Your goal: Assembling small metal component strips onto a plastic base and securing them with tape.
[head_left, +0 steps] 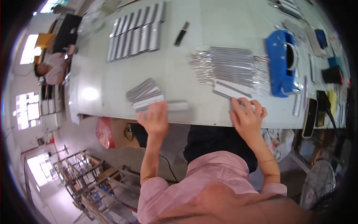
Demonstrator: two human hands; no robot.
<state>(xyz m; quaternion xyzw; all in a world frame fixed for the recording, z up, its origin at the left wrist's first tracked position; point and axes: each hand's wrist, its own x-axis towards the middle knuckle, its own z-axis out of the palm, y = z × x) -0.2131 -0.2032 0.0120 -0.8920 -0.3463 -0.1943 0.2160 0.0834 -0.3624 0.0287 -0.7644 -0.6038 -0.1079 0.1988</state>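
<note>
My left hand (154, 118) is closed at the near edge of a fanned pile of grey and white flat strips (144, 93). A white strip (178, 106), smeared by motion, sticks out to the right from its fingers. My right hand (247, 116) has its fingers bent and apart at the near edge of a stack of grey strips (232, 69) with thin silvery wire ends on both sides. Its index fingertip touches the nearest white-faced strip (233, 89) of this stack.
Two rows of grey-white bundles (136, 31) lie at the far left, with a black-handled cutter (181, 34) to their right. A blue tape dispenser (279, 63) stands right of the stack. A phone (310, 118) lies at the table's right edge. Another person (54, 71) sits at far left.
</note>
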